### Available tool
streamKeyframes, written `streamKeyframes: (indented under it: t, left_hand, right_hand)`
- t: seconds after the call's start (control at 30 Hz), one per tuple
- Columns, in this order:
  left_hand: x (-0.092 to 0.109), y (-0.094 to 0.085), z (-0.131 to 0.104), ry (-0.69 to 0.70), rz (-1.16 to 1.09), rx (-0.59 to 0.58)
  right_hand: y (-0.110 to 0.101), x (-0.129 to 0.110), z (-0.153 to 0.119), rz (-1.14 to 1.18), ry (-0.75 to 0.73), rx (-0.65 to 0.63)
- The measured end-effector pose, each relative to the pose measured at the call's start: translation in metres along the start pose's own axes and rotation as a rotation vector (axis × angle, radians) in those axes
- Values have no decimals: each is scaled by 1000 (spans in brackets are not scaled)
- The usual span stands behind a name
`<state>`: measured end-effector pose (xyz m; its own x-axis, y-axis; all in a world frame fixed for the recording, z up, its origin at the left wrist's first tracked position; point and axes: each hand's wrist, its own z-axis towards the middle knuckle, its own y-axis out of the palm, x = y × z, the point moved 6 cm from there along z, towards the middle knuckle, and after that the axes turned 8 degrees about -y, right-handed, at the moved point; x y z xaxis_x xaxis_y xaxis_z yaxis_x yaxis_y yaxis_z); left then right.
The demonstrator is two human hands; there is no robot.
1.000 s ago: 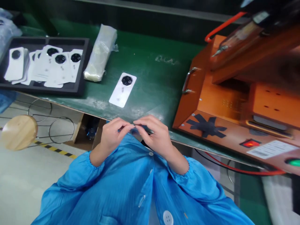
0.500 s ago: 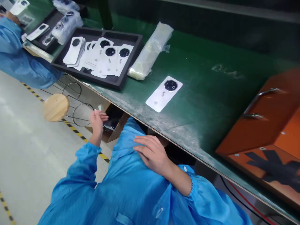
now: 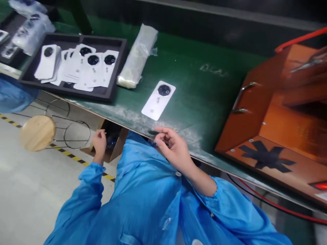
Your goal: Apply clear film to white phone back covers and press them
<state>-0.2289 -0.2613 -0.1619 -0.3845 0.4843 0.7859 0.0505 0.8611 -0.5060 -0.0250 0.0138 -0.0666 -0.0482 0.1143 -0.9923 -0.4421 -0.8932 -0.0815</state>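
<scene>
A white phone back cover (image 3: 153,107) with a black camera ring lies flat on the green tabletop (image 3: 189,112), tilted toward the upper right. Below its lower end, at the table's front edge, is my right hand (image 3: 176,151). Its fingers are loosely bent, thumb and index finger apart, with nothing seen in them; a small dark patch by the fingertips is unclear. My left hand (image 3: 99,144) hangs below table height, beside an open cardboard box (image 3: 116,146). Its fingers are slightly curled and I see nothing held. Neither hand touches the cover.
A black tray (image 3: 112,86) holds several white phone back covers (image 3: 94,75). Right of it lies a plastic-wrapped bundle (image 3: 138,56). An orange machine (image 3: 245,119) with metal handles stands at right. On the left are a wooden stool (image 3: 38,132) and another person's blue sleeve (image 3: 15,93).
My right hand has risen from my lap to the table edge, its fingers bending. My left hand has dropped slightly, its fingers drawn closer. The view has turned right, showing more of the orange machine.
</scene>
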Motion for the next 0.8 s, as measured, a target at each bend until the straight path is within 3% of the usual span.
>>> streamKeyframes:
  t: [0.1,0.13,0.2,0.27,0.37,0.5,0.57,0.67,0.8]
  left_hand:
    - [41,3,-42,228,3,-76]
    - [59,9,-61,341,10,-161]
    - [99,30,-104,645,69,-450]
    - [126,48,-135,807,134,-638]
    - [143,69,-144,727,108,-752]
    - [138,88,-135,415,-182,-809]
    - [135,95,-133,326,-274,-804]
    - [134,104,-133,282,-323,-799]
    - [138,110,-134,294,-314,-796]
  right_hand:
    - [-6,-14,15,-131,-104,-62]
    - [-7,-18,19,-173,-144,-100]
    - [-5,-26,24,-265,-240,-191]
    - [-4,-34,26,-343,-345,-271]
    - [-11,-37,25,-320,-388,-275]
    - [-39,-18,27,-16,-115,61]
    - [-41,-7,26,97,16,114]
    - [-37,-4,28,119,99,98]
    - [-41,-10,33,92,100,159]
